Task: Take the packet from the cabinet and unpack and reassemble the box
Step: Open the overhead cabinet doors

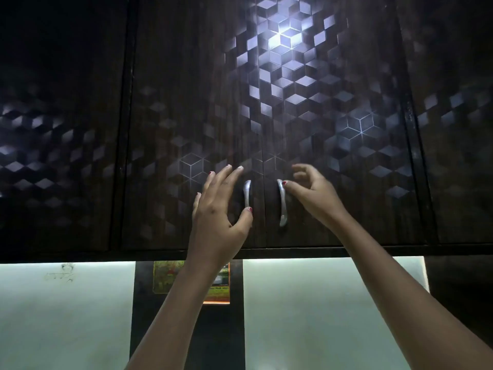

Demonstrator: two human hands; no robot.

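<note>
Head view shows the left hand and right hand, fingers spread, beside the shut cabinet's two handles mid-frame; next, pull; packet is hidden.

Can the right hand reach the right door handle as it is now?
Probably yes. The right hand is open beside the right handle, its thumb tip at the bar, and nothing lies between them.

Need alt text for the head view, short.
Two bare hands reach up to the twin metal handles of a closed dark overhead cabinet: left hand open beside the left handle, right hand open, thumb touching the right handle. Neither handle is gripped yet.
</note>
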